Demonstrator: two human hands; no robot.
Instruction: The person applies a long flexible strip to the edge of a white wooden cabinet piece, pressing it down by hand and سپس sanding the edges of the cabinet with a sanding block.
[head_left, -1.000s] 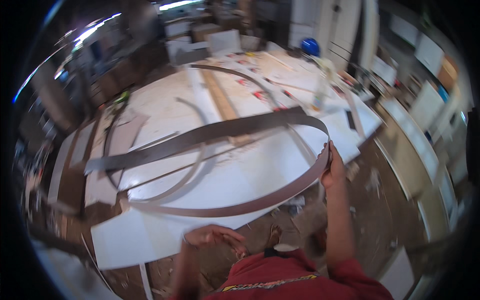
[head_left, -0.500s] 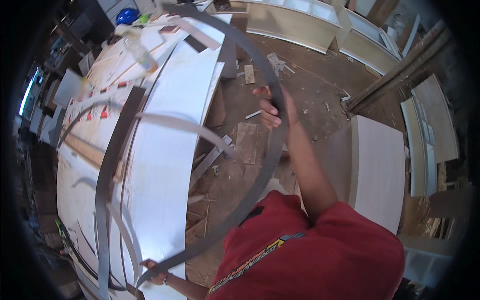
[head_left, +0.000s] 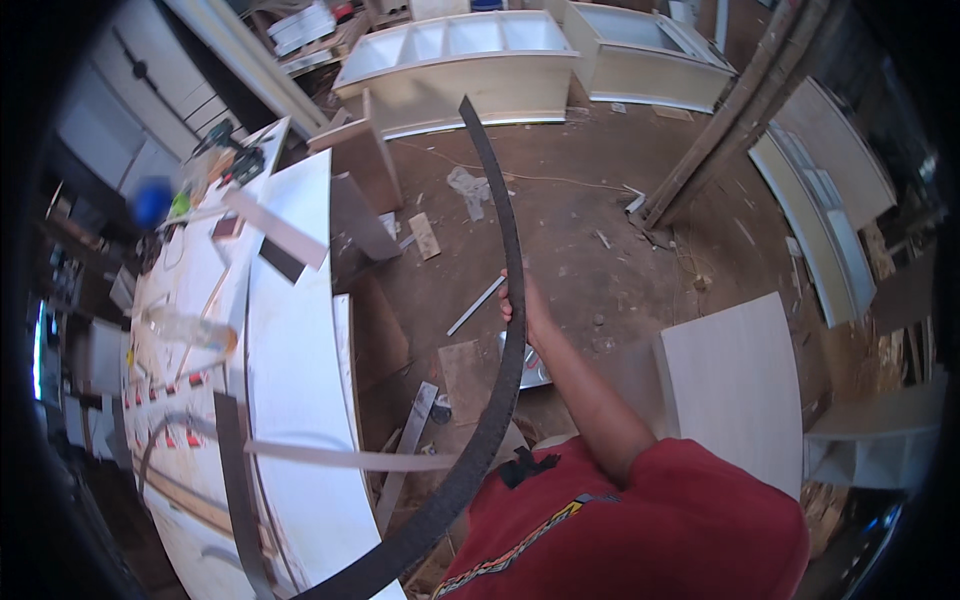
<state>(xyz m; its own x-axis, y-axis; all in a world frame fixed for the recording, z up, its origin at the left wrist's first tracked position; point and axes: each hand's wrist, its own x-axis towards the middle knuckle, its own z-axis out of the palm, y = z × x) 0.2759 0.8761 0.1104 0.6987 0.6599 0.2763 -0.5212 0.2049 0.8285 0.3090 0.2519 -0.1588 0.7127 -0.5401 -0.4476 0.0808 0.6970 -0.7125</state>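
Note:
A long, dark grey flexible strip [head_left: 500,400], like edge banding, curves from its free upper end down to the lower left edge of the view. My right hand [head_left: 532,312] grips it partway along, fingers curled round its edge, with the arm stretched forward over the floor. My left hand is out of view, as is the strip's lower end. On the bench to the left lies a white panel [head_left: 290,360]. A pale strip [head_left: 350,458] reaches across it, and another dark strip [head_left: 238,490] runs along its left side.
A plastic bottle [head_left: 190,328] lies on the bench, with a cordless drill [head_left: 245,165] at its far end. White cabinets [head_left: 470,85] lie at the back. A wooden post [head_left: 735,120] and a pale box-like panel [head_left: 735,370] stand right. Offcuts [head_left: 425,236] litter the floor.
The view has shifted, bringing more of the far cabinets and drill into sight. My left hand has left the picture. The strip's upper end, earlier arching over the bench, now points up and away.

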